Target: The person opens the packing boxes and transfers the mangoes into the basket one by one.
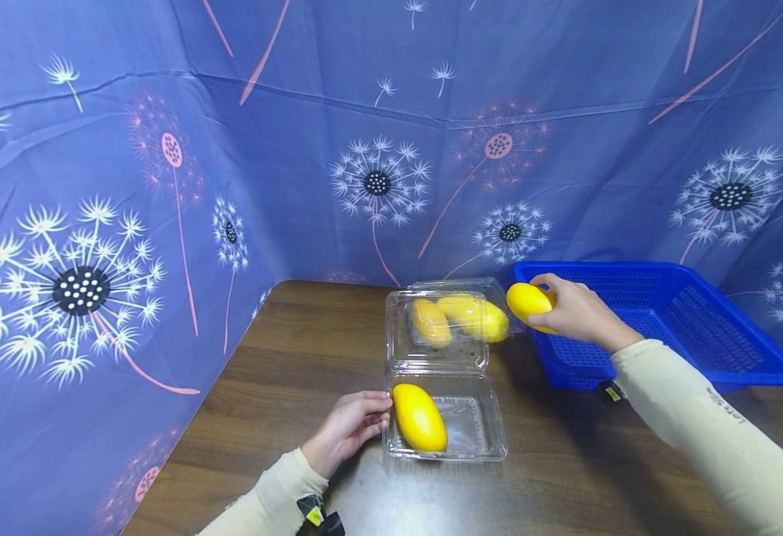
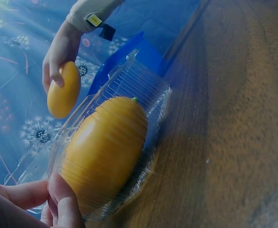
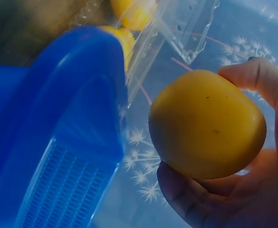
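My right hand (image 1: 575, 309) grips a yellow mango (image 1: 528, 300) in the air by the near left corner of the blue basket. The right wrist view shows thumb and fingers around that mango (image 3: 208, 126). With thumb and fingers my left hand (image 1: 351, 426) pinches the left rim of a clear plastic clamshell box (image 1: 465, 417), its lid folded back. One mango (image 1: 420, 418) lies in the left half of this box; the left wrist view shows the same mango (image 2: 108, 147) through the ribbed wall.
Behind the raised lid (image 1: 398, 357) stands another clear box (image 1: 495, 286) with several mangoes (image 1: 488, 321) in it. A blue perforated basket (image 1: 760, 365) stands on the right of the wooden table (image 1: 277, 350). Blue dandelion-patterned cloth (image 1: 311, 112) hangs around the table's back and sides.
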Available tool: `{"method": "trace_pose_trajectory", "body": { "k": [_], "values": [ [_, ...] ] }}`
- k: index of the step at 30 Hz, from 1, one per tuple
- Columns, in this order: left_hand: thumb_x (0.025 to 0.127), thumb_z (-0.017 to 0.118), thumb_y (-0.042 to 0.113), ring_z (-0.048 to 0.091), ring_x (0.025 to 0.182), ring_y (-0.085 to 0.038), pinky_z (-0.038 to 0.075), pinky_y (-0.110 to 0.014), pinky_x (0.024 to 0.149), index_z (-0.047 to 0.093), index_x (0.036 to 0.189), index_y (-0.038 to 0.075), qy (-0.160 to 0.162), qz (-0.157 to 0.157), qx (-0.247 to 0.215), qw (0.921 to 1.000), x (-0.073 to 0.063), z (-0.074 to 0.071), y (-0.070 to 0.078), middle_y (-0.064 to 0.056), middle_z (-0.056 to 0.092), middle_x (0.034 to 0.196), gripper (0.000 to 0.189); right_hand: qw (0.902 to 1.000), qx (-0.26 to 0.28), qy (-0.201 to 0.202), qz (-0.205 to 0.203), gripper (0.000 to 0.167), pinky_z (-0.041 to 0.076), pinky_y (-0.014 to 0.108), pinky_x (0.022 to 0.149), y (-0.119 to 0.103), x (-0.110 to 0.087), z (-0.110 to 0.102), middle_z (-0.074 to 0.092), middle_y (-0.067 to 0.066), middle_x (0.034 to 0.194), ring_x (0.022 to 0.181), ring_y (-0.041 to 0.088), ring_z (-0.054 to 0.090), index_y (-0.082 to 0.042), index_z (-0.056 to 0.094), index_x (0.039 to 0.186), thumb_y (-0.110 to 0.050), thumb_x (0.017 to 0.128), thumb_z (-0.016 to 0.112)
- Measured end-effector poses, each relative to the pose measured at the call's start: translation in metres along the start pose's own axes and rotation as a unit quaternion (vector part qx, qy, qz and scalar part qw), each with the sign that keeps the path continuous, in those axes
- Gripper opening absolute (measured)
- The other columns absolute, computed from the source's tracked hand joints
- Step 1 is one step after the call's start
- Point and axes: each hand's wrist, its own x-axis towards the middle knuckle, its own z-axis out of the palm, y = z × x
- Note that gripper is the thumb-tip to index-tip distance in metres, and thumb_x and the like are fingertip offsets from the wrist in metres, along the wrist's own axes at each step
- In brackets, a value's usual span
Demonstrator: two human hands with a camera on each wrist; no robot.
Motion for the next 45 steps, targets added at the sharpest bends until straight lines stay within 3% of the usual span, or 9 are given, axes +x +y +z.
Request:
{"method": "trace_pose_trajectory", "body": {
  "k": [11,23,45],
  "values": [
    [0.089,0.062,0.001,0.057,0.066,-0.007,0.053,-0.017,0.063,0.055,0.111,-0.005,0.005,0.001,-0.002,1.0,0.001,0.001,0.001,0.002,0.061,0.076,0.024,0.9997,0.007,0.008,0.024,0.072,0.045,0.027,0.058,0.017,0.009,-0.005,0.057,0.034,0.122,0.076,0.025,0.058,0.0,0.04,0.139,-0.029,0.08,0.069],
    [0.089,0.061,0.001,0.056,0.066,-0.007,0.053,-0.017,0.064,0.056,0.109,-0.005,0.005,0.0,0.001,1.0,0.001,0.001,0.0,0.002,0.061,0.076,0.022,0.9992,-0.007,0.001,0.039,0.071,0.043,0.027,0.059,0.037,0.019,-0.008,0.061,0.03,0.111,0.077,0.027,0.058,0.002,0.041,0.137,-0.033,0.081,0.069],
    [0.09,0.062,0.002,0.056,0.066,-0.007,0.053,-0.017,0.063,0.057,0.11,-0.005,0.002,-0.001,0.003,1.0,-0.003,0.001,0.0,0.002,0.061,0.077,0.022,0.9961,-0.015,-0.034,0.08,0.076,0.046,0.035,0.067,0.059,0.041,-0.012,0.053,0.034,0.12,0.092,0.037,0.054,0.009,0.038,0.137,-0.036,0.083,0.068]
  ]
}}
